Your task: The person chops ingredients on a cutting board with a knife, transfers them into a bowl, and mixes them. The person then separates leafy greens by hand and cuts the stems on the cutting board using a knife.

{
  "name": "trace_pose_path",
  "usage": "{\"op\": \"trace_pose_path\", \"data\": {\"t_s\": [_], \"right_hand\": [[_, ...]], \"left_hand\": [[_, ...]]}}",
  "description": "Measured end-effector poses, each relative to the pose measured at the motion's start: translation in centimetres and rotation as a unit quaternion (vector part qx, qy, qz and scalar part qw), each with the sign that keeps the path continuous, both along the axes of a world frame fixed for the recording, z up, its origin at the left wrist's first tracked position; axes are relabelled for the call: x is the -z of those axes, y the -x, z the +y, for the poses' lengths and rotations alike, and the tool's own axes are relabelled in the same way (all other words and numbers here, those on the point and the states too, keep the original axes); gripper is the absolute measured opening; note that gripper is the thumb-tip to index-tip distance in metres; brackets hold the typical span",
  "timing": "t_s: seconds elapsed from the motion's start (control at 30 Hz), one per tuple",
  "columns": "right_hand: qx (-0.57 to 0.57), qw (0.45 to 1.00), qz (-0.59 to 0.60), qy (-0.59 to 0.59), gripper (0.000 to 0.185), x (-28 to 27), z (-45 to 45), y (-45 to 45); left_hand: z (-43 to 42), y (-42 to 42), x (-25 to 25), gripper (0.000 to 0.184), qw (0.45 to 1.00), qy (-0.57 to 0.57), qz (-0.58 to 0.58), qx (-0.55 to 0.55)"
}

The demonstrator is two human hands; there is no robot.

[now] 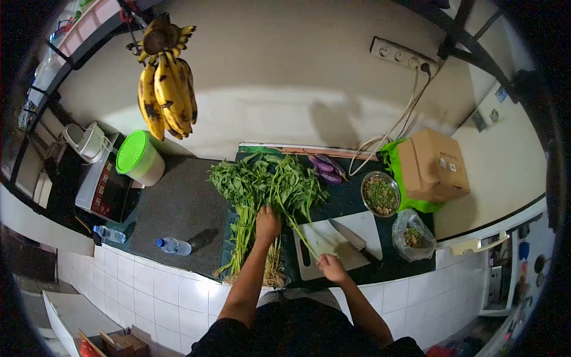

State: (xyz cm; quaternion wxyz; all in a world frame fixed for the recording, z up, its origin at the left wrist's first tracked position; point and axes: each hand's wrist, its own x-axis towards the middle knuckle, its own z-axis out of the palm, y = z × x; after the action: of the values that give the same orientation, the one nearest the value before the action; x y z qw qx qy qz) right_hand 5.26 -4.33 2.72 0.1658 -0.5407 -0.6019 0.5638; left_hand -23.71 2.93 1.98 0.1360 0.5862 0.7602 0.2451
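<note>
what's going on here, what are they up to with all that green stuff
A person is handling a pile of leafy greens on the counter. The left hand is in among the greens, its fingertips hard to make out, while the right hand holds the lower end of a long stem over the white cutting board. The knife lies on that board, with neither hand on it.
</note>
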Motion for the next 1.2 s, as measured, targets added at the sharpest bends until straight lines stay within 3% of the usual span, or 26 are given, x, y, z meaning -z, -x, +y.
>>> {"op": "trace_pose_path", "data": {"t_s": [0.07, 0.1, 0.13, 0.2, 0.27, 0.37, 0.47, 0.6, 0.67, 0.7, 0.73, 0.8, 0.83, 0.93, 0.97, 1.07, 1.13, 1.17, 1.2], "right_hand": [[-0.057, 0.996, -0.052, -0.033, 0.038, 4.4, -0.7, -0.6], [-0.075, 0.996, -0.035, 0.02, 0.038, 6.5, -0.8, -0.5], [-0.092, 0.993, -0.017, 0.072, 0.038, 5.7, -0.5, 0.5], [-0.073, 0.992, -0.046, 0.088, 0.037, 1.8, 0.2, 2.9], [-0.017, 0.994, -0.004, 0.111, 0.031, 6.3, 1.3, 4.9], [-0.014, 0.993, 0.076, 0.087, 0.029, 11.8, 4.3, 7.7], [0.077, 0.982, 0.094, 0.144, 0.027, 8.9, 6.5, 11.3], [0.069, 0.991, 0.018, 0.113, 0.032, 6.6, 9.5, 13.2], [0.091, 0.983, 0.095, 0.127, 0.045, 6.3, 11.1, 14.1], [0.073, 0.986, 0.06, 0.138, 0.065, 0.4, 10.9, 14.5], [0.07, 0.986, 0.06, 0.139, 0.065, 0.3, 11.1, 14.8], [0.019, 0.992, -0.122, -0.034, 0.079, 0.8, 12.1, 15.5], [0.055, 0.984, -0.155, -0.072, 0.087, 1.9, 12.2, 16.3], [0.069, 0.982, -0.154, -0.084, 0.087, 2.9, 12.8, 16.0], [0.115, 0.964, -0.178, -0.161, 0.071, 2.9, 12.6, 16.4], [0.075, 0.978, -0.157, -0.114, 0.056, 2.8, 14.8, 16.1], [0.074, 0.967, -0.163, -0.182, 0.047, 2.3, 16.0, 16.2], [0.089, 0.981, -0.14, -0.096, 0.046, 1.9, 16.8, 16.1], [0.106, 0.99, -0.093, -0.003, 0.045, -1.8, 17.3, 16.0]], "left_hand": [[1.2, -0.4, 0.9, 0.065, 1.0, 0.02, -0.013, -0.011], [1.6, -0.8, 0.3, 0.064, 0.998, 0.065, 0.006, -0.002], [2.1, -1.1, 0.6, 0.064, 0.994, 0.107, 0.026, 0.006], [2.3, -1.7, 2.2, 0.061, 0.995, 0.083, 0.054, 0.012], [2.3, -2.5, 2.4, 0.059, 0.996, 0.027, 0.088, -0.009], [1.7, -3.4, 1.5, 0.063, 0.998, 0.037, 0.06, -0.003], [1.2, -3.5, 1.4, 0.069, 0.999, 0.035, 0.027, -0.005], [0.7, -2.6, 1.4, 0.081, 0.996, 0.033, 0.068, 0.046], [0.1, -2.4, -0.3, 0.084, 0.993, 0.068, 0.048, 0.081], [0.2, -2.3, 0.2, 0.079, 0.99, 0.097, 0.062, 0.078], [0.2, -2.2, 1.0, 0.079, 0.99, 0.097, 0.062, 0.075], [0.3, -2.3, 2.2, 0.071, 0.988, 0.044, 0.13, 0.077], [0.6, -2.4, 1.9, 0.065, 0.989, 0.043, 0.127, 0.068], [1.6, -2.9, 1.6, 0.058, 0.994, 0.005, 0.094, 0.064], [2.0, -3.0, 1.5, 0.064, 0.993, 0.018, 0.092, 0.066], [2.2, -2.9, 1.7, 0.07, 0.993, 0.042, 0.09, 0.068], [2.1, -2.6, 1.5, 0.075, 0.994, 0.028, 0.078, 0.071], [2.0, -2.4, 1.4, 0.074, 0.996, 0.022, 0.056, 0.066], [1.8, -2.3, 1.2, 0.074, 0.997, 0.016, 0.033, 0.063]]}}
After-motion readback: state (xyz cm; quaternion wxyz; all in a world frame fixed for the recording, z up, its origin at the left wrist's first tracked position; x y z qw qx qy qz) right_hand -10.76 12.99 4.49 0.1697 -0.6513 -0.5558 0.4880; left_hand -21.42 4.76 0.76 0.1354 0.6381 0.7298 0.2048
